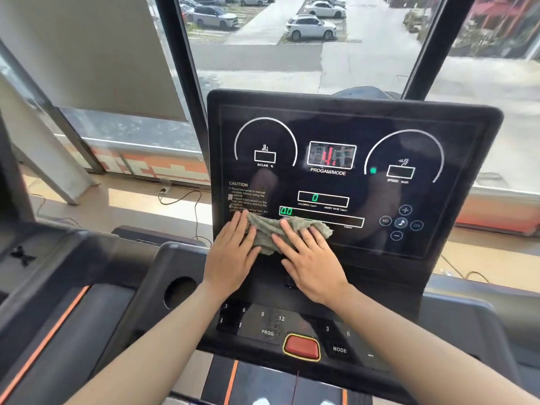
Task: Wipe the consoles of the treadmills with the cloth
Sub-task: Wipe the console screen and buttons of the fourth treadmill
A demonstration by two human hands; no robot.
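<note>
Both hands are up on the console [350,124], and the cloth [264,233] is pinned against the lower left of its dark glass, right under the green readouts [315,197].

A quick look around. A black window post [178,54] rises just behind the console's left corner, a pale blind [87,54] hangs further left, and parked cars [311,27] sit far below outside. A cable [181,197] loops across the wooden floor by the window. Off to the left is a neighbouring treadmill [58,273] with an orange stripe, and just beside the console base there is a round cup holder [179,290].

Both forearms reach in over the button panel [267,325], one on each side of the red button [301,346]. The hands hide much of the cloth, and the cloth itself covers part of the long green bar at the bottom of the display.

Now the left hand [233,255]: its grip is open, with straight fingers laid flat on the cloth's left end and fingertips up by the caution text [248,197]. The right hand [309,264] is the same, grip open, fingers spread and pressing flat on the cloth's right half.

The cloth is grey-green and bunched up. Its long axis runs left to right across the glass, roughly along the display's bottom edge. Its ragged right end pokes out past the right fingertips, pointing toward the round music buttons [401,223].
</note>
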